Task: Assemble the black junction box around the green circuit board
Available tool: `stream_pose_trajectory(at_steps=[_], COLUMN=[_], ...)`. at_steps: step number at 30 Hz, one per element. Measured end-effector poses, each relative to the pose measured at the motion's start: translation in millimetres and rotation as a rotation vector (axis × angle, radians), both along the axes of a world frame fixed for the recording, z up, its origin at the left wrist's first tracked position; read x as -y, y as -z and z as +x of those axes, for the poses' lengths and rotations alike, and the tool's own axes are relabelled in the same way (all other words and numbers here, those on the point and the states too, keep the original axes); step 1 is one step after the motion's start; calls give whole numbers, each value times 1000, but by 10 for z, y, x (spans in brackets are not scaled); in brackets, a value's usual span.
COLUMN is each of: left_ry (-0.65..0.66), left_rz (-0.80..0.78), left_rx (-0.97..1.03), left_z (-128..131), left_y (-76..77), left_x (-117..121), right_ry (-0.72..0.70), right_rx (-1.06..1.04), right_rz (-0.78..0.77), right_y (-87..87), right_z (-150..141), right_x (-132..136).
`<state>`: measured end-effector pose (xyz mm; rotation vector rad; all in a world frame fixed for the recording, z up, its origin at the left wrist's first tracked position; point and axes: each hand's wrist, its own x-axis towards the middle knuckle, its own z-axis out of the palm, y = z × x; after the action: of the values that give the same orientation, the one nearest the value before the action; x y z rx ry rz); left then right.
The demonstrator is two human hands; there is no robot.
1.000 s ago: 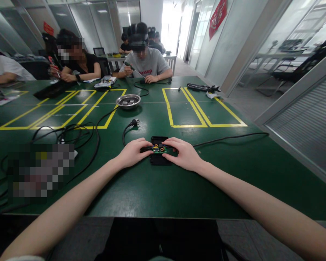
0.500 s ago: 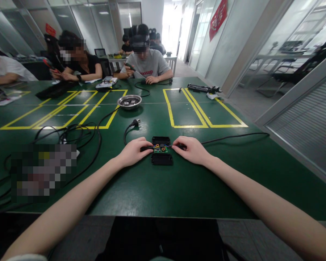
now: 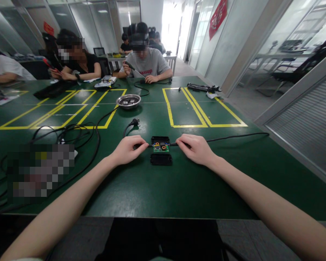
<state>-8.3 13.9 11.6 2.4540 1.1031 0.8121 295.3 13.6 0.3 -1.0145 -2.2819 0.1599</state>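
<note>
Between my hands lies a small green circuit board with copper-wound coils and thin wires. One black plastic case half sits just behind the board, and the other case half lies in front of it, apart. My left hand is closed on the black power cord beside the board's left edge; the part in the fingers is mostly hidden. On the other side, my right hand pinches the right-hand black cable close to its end at the board. Beyond my left hand lies a three-pin plug.
A metal bowl holds small metal parts. Coiled black cables and a blurred-out object lie at left. Yellow tape marks rectangles on the green table. Across it, a person holds a screwdriver; other people sit at left.
Both hands have shifted slightly outward, away from the board. More of the cable ends shows between my fingers and the board. The board and case halves look almost unmoved.
</note>
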Motion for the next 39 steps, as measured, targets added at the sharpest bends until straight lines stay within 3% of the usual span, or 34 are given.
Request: stream_pose_trajectory(at_steps=[8, 17, 26, 39], left_ry=[-51, 37, 47, 11], left_rz=[20, -40, -82, -121], left_rx=[-49, -63, -78, -141], left_z=[31, 19, 10, 5], left_y=[-36, -9, -25, 37], left_x=[42, 62, 81, 56], right_ry=[53, -114, -189, -138], right_rx=[56, 71, 59, 92], right_rz=[-1, -37, -24, -91], right_y=[-36, -20, -23, 3], right_z=[78, 107, 58, 31], right_x=[9, -8, 51, 40])
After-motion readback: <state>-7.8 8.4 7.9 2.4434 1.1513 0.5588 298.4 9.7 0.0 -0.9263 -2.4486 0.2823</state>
